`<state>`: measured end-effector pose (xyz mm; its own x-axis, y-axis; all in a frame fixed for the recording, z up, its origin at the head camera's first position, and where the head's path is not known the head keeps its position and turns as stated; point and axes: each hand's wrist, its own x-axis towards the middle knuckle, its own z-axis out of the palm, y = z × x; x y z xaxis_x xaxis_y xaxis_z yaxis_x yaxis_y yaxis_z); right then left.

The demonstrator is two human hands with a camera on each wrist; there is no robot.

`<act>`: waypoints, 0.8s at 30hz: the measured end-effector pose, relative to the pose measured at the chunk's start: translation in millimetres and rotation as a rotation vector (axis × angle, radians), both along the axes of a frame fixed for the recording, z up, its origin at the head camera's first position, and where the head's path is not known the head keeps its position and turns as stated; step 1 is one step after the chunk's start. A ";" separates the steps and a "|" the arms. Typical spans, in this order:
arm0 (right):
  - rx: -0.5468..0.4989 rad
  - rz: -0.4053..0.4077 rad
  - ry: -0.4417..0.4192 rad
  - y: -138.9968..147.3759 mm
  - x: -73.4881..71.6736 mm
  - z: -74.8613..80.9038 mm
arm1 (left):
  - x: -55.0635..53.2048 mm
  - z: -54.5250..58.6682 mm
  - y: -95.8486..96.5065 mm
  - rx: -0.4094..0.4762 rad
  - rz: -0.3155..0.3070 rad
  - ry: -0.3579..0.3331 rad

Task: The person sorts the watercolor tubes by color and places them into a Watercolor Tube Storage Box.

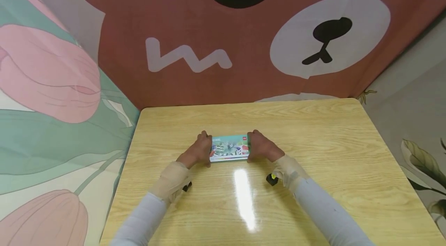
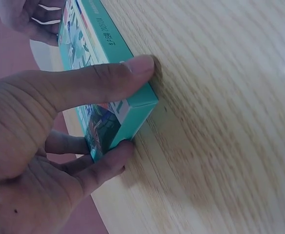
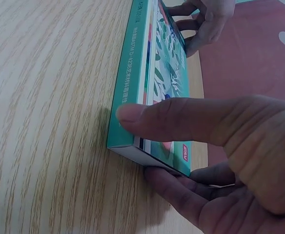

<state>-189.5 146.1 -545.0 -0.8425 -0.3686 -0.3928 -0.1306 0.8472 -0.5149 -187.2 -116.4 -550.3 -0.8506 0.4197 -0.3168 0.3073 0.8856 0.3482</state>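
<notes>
A flat teal cardboard box (image 1: pixel 230 148) with a leafy, flowery print lies near the middle of the table. My left hand (image 1: pixel 201 149) grips its left end. In the left wrist view, the thumb of that hand (image 2: pixel 45 126) presses the printed side edge of the box (image 2: pixel 114 41), and the fingers bend round the end. The right end is held by my right hand (image 1: pixel 261 146). Seen from the right wrist, this hand's thumb (image 3: pixel 157 118) lies on the lettered teal edge, with fingers behind the pale end of the box (image 3: pixel 137 158). The underside is hidden.
The light wooden table (image 1: pixel 313 130) reaches back to a reddish-brown cloth backdrop (image 1: pixel 195 87) with a bear design. A flower-print cloth (image 1: pixel 52 145) hangs along the left. Small black objects (image 1: pixel 271 179) sit beside both wrists. Glare streaks the front of the table.
</notes>
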 end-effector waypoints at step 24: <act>0.009 -0.051 -0.006 -0.7 4.0 -0.6 | 1.4 -3.2 -1.2 -0.002 0.018 -0.001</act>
<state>-185.5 145.4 -545.7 -0.8578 -0.3219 -0.4008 -0.0842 0.8571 -0.5082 -185.8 -117.6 -553.4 -0.8578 0.4037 -0.3182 0.2909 0.8916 0.3470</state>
